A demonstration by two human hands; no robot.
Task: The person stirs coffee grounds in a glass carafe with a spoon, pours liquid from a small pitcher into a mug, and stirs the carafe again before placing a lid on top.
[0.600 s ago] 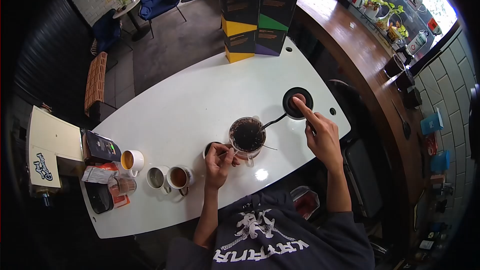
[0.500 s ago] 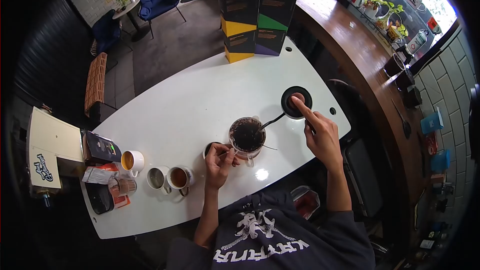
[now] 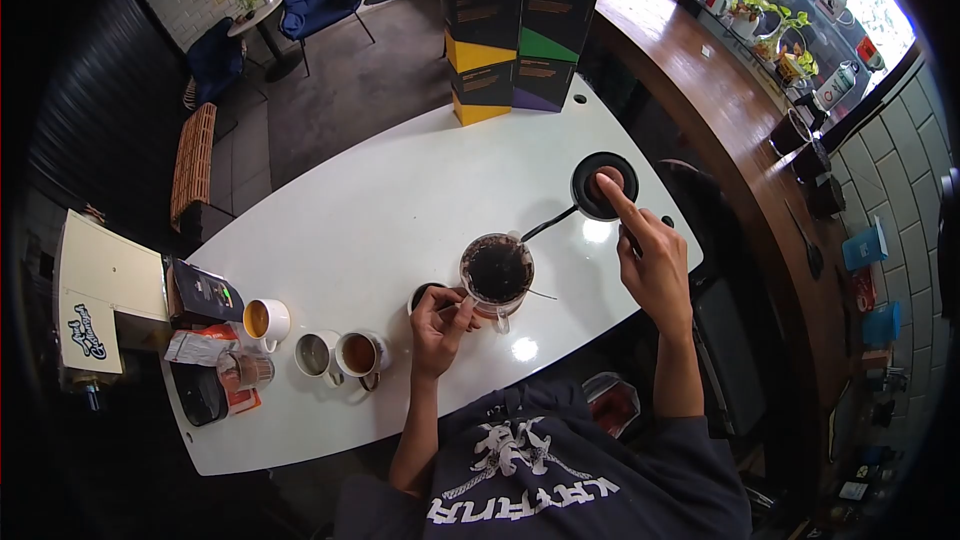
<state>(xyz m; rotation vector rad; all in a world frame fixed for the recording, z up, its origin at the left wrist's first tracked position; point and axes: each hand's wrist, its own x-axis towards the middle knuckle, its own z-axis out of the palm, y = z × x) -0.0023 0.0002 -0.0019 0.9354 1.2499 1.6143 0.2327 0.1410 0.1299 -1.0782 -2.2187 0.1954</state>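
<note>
My right hand (image 3: 655, 252) is wrapped round the handle of a black gooseneck kettle (image 3: 591, 202), its index finger stretched onto the lid. The kettle's thin spout reaches over the rim of a glass dripper (image 3: 499, 270) with dark, wet coffee grounds inside. Below the dripper, part of a glass server (image 3: 502, 321) shows. My left hand (image 3: 441, 316) is closed at the dripper's left side, thumb and index finger pinched at its edge. A dark round object (image 3: 424, 292) is partly hidden behind that hand.
Three cups (image 3: 268, 320), (image 3: 314, 354), (image 3: 358, 352) stand at the left of the white table (image 3: 370, 200), beside a clear glass (image 3: 250, 371) and packets (image 3: 196, 348). Black boxes (image 3: 482, 20) are stacked at the far end. A wooden counter (image 3: 690, 70) runs along the right.
My right hand and the kettle have moved slightly up and to the right, and the spout tip is now nearer the dripper's upper rim. My left hand stays almost in place.
</note>
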